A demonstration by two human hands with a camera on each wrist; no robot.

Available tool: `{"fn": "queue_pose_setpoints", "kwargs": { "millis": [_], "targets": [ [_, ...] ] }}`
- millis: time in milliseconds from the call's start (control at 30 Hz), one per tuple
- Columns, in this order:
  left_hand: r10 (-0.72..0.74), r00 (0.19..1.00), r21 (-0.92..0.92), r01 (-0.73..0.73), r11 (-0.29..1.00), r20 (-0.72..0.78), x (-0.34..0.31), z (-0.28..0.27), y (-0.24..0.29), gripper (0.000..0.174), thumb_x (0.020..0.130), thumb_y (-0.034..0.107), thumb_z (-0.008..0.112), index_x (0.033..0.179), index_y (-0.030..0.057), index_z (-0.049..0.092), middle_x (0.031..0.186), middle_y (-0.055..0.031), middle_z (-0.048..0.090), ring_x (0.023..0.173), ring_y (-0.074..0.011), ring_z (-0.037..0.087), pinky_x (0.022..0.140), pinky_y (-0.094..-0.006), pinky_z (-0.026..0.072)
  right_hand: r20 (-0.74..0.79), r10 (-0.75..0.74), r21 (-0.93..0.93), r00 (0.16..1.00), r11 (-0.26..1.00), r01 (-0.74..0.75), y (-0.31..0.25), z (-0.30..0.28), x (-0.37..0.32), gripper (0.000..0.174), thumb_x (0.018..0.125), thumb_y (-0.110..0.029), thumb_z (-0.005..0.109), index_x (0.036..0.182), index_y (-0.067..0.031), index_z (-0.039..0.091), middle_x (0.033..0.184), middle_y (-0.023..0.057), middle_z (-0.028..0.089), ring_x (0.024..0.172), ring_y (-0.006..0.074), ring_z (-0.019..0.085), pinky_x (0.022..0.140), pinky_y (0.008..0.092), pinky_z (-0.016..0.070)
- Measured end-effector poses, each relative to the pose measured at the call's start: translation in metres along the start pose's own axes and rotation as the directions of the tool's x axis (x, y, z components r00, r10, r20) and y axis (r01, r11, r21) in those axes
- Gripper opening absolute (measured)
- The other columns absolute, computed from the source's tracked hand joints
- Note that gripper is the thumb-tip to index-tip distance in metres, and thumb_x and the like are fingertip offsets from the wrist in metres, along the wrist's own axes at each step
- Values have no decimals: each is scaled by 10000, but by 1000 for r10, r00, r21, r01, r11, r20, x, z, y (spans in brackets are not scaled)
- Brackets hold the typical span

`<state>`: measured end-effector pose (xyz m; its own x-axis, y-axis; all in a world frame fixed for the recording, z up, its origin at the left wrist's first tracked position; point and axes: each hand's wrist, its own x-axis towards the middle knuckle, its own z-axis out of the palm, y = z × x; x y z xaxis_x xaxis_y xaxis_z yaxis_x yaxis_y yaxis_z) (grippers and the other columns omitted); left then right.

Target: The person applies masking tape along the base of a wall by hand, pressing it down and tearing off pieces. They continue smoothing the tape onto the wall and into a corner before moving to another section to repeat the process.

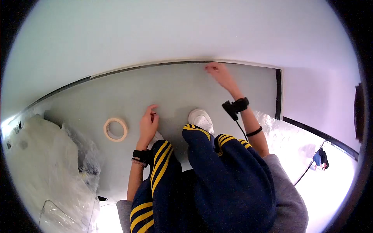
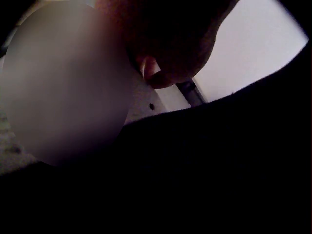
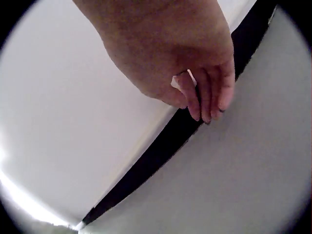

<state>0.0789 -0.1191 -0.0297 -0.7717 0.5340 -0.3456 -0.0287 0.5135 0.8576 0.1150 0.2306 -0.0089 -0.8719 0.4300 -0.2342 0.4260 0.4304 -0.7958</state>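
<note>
Up at the base of the wall, the right hand (image 1: 222, 75) reaches forward with its fingers curled, and nothing shows held in it. From the right wrist view, the same hand (image 3: 175, 53) has its bent fingertips right over a black baseboard strip (image 3: 161, 146), with a thin pale edge (image 3: 127, 171) along its wall side. The left hand (image 1: 147, 126) hangs low near the left knee, loosely curled and empty. Left of it, a roll of masking tape (image 1: 105, 130) lies flat on the floor. Darkness hides most of the left wrist view.
Clear plastic sheeting (image 1: 50, 155) is heaped on the left. More plastic (image 1: 268, 124) lies at the right, beside the corner of the black trim (image 1: 278, 93). White shoes (image 1: 201, 119) stand on the grey floor (image 1: 163, 83). Another person (image 1: 321, 158) is far off at right.
</note>
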Motion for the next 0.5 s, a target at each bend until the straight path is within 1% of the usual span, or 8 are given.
{"fn": "queue_pose_setpoints", "kwargs": {
  "millis": [33,67,167,233,267,367,433,500],
  "targets": [
    [3,1000,-3,-3,1000,-13,0,1,-2,308,855,57,507,1159,107,520,759,-87,578,630,-212,562,615,-326,458,-69,-239,-25,969,971,237,-6,13,0,247,860,-210,545,960,-18,664,855,103,678,763,206,648,682,333,512],
    [6,1000,-5,-6,1000,-27,0,2,-4,307,854,56,508,1156,108,521,757,-83,577,627,-207,559,611,-324,456,-77,-236,-28,969,972,235,-17,22,2,247,860,-210,545,960,-18,664,855,103,678,763,206,648,682,333,512],
    [20,1000,-23,-21,1000,-13,1,2,-8,303,852,55,509,1150,110,522,752,-78,574,624,-202,557,603,-319,452,-107,-149,31,983,988,153,-43,38,8,251,833,-192,557,949,2,666,838,128,681,747,232,648,719,342,506],
    [23,1000,-7,-23,1000,4,1,0,-6,313,851,49,498,1159,105,516,743,-66,575,644,-180,554,613,-305,449,-113,135,28,984,991,-133,-42,39,16,284,855,-158,485,1004,19,649,851,85,680,786,138,618,668,269,479],
    [22,1000,5,-22,1000,16,2,0,-5,324,849,43,487,1167,99,511,734,-54,576,664,-159,551,623,-292,447,-116,136,27,984,991,-134,-40,35,19,284,855,-158,485,1004,19,649,851,85,680,786,138,618,668,269,479],
    [13,1000,-18,-12,1000,21,1,0,-5,314,859,52,485,1168,102,513,748,-52,569,666,-155,538,623,-288,440,-115,268,140,957,958,-251,-27,10,18,281,846,-190,489,967,-13,671,815,66,684,708,115,585,594,250,441],
    [-3,1000,-23,4,1000,26,0,-3,3,314,861,53,486,1170,101,514,753,-50,565,667,-150,529,621,-283,436,-130,416,225,900,897,-381,-35,-13,11,285,838,-234,480,926,-54,683,812,49,684,629,85,507,537,235,375],
    [-18,999,-27,19,999,33,-1,-2,3,315,862,55,487,1172,100,514,759,-48,561,669,-145,521,620,-278,431,-146,421,269,895,888,-373,-27,-26,6,289,838,-250,475,912,-62,682,816,43,684,614,79,475,534,231,357]
  ]
}}
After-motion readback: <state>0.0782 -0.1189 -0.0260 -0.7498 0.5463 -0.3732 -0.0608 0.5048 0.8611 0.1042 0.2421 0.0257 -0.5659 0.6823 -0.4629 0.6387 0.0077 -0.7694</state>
